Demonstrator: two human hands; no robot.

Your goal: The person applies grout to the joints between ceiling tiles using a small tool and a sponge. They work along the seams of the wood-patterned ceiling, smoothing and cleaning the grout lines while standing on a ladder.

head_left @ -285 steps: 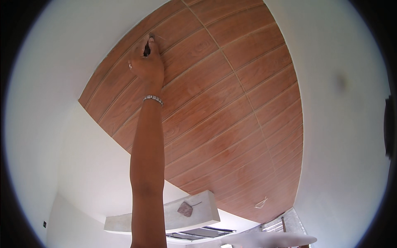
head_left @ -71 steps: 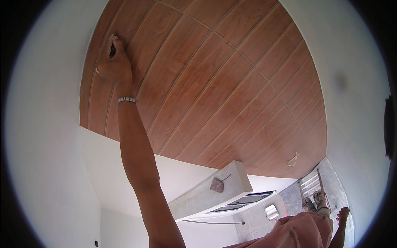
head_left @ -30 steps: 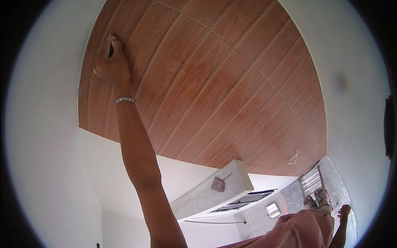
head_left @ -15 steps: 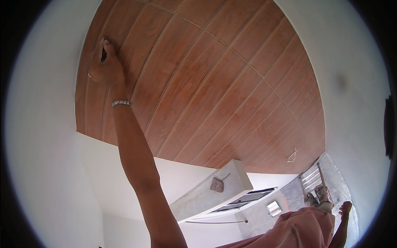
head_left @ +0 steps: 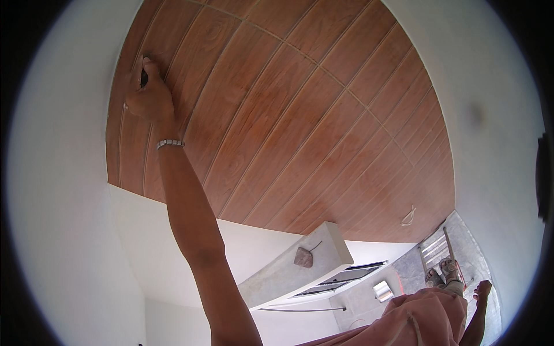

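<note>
My left arm, with a pale bracelet (head_left: 170,143) at the wrist, stretches far across a reddish-brown, wood-grained tiled surface (head_left: 288,132). At its far left, my left hand (head_left: 151,95) rests on the tiles close to the white wall. Its fingers are bent and the thumb points away from me. A dark patch shows between thumb and fingers; whether it is a small thing or shadow cannot be told. My right hand (head_left: 482,290) hangs low at the right, beside the pink cloth (head_left: 427,314) over my body. Its fingers are curled, with nothing visible in them.
White walls (head_left: 63,173) bound the tiles on both sides. A thin white loop (head_left: 408,216) lies near their right corner. Below are a grey ledge (head_left: 329,233) with a brownish block (head_left: 303,258), and my sandalled feet (head_left: 444,271) beside metal bars (head_left: 448,245).
Almost nothing differs. My left hand stays in the same place on the tiles, with only a very slight shift of hand and arm. My right hand hangs as before.
</note>
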